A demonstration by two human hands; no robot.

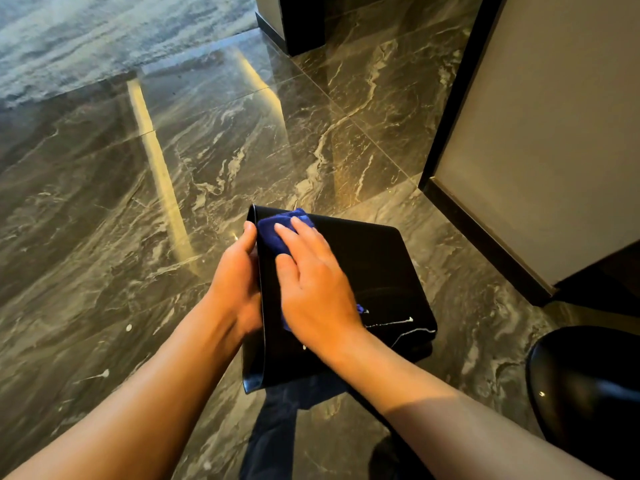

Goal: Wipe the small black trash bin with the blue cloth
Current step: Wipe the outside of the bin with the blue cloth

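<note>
The small black trash bin point(374, 265) is tipped on its side above the floor, its open rim facing left. My left hand point(235, 285) grips that rim, thumb on the outside edge. My right hand point(311, 289) lies flat on the bin's upturned side, pressing the blue cloth point(273, 230) against it. The cloth shows beyond my fingertips near the rim, and a small corner sticks out under my palm. Thin white streaks mark the bin's side near its base.
Glossy dark marble floor point(173, 168) spreads all around. A beige wall panel with a black baseboard point(485, 244) stands to the right. A round black object point(588, 393) sits at the lower right. A dark pillar base point(301, 26) stands at the top. My dark trouser leg shows below the bin.
</note>
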